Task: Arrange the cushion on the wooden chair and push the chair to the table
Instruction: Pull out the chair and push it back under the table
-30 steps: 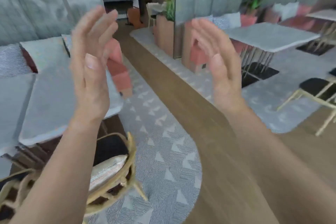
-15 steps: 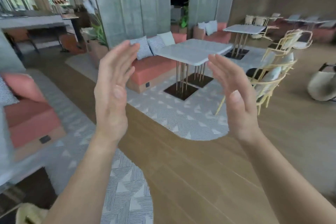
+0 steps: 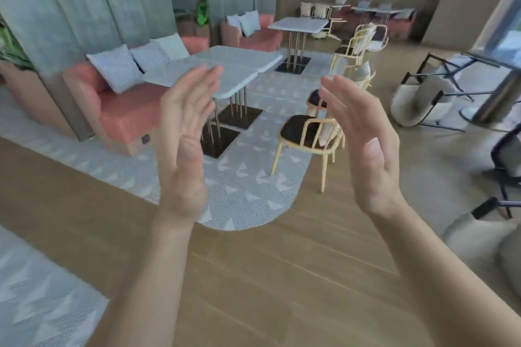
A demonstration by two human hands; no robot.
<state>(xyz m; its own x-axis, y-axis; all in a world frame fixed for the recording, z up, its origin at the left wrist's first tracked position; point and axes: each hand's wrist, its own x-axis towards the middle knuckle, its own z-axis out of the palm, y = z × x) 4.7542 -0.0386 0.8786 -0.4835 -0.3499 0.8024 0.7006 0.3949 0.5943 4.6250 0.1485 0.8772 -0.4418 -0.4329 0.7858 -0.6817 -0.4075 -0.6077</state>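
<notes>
Hovering, no grip yet: left hand [image 3: 183, 132] and right hand [image 3: 363, 138] open, empty; wooden chair [image 3: 306, 146] apart from table [image 3: 225, 70] edge, cushion [image 3: 328, 131] untouched.

This looks like a café or restaurant lounge. A white tabletop [image 3: 239, 65] on thin metal legs has a coral bench sofa [image 3: 127, 115] with grey cushions [image 3: 115, 67] to its left and pale wooden chairs [image 3: 307, 132] to its right. More tables [image 3: 298, 25] of the same kind stand behind it, and a patterned rug [image 3: 248, 194] lies beneath.

Hands block furniture
At 2 o'clock the right hand [image 3: 363, 146] hides part of the wooden chair [image 3: 303, 132] and its cushion [image 3: 327, 132]; the left hand [image 3: 183, 146] hides some legs of the table [image 3: 234, 65].
</notes>
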